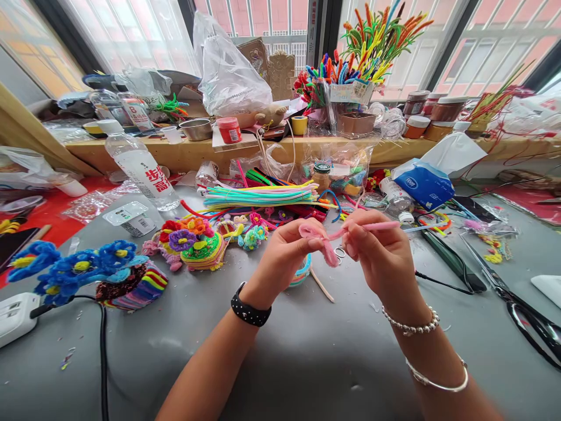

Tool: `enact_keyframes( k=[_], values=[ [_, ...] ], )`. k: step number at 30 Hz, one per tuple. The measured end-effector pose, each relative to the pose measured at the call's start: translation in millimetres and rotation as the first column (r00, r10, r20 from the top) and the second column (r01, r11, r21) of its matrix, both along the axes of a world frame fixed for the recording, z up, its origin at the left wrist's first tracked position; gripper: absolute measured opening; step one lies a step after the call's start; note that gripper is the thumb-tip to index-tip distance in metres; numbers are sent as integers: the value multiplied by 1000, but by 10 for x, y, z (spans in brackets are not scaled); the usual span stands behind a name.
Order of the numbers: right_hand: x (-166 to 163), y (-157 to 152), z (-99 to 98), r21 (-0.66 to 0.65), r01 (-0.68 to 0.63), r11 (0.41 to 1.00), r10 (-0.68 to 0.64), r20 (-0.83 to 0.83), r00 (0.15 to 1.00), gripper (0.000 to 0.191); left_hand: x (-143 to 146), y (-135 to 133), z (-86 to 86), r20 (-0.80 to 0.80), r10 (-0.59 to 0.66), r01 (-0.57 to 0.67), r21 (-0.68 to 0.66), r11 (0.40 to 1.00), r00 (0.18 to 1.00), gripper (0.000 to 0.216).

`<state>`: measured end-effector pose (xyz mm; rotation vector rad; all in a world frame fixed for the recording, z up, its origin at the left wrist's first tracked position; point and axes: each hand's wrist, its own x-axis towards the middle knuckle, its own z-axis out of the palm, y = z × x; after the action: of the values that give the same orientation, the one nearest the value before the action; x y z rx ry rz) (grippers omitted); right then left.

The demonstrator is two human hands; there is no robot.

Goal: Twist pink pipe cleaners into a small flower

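Observation:
Pinched in the fingers of my left hand (pixel 289 251) is the looped part of a pink pipe cleaner (pixel 331 254). My right hand (pixel 379 251) grips the same pipe cleaner farther along, and its straight end sticks out to the right past my fingers. Both hands are closed and held above the grey table (pixel 307 362). Partly hidden behind my left hand lies a coil of light blue and orange pipe cleaner (pixel 301 273). A bundle of pastel pipe cleaners (pixel 263 196) lies just beyond my hands.
To the left stand a striped pot with blue flowers (pixel 135 286), a colourful flower piece (pixel 201 248) and a clear bottle (pixel 142 166). Large scissors (pixel 512 298) and a dark green tool (pixel 456 263) lie right. A blue tissue pack (pixel 423 184) sits behind them.

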<state>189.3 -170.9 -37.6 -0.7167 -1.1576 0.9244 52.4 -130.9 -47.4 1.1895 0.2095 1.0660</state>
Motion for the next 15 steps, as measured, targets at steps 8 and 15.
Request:
enact_keyframes(
  k=[8, 15],
  values=[
    [20, 39, -38, 7, 65, 998, -65, -50, 997, 16, 6, -19, 17, -1, -21, 21, -20, 1000, 1000, 13],
    [16, 41, -38, 7, 48, 999, -48, -70, 996, 18, 7, -39, 34, -15, -13, 13, 3, 1000, 1000, 13]
  ],
)
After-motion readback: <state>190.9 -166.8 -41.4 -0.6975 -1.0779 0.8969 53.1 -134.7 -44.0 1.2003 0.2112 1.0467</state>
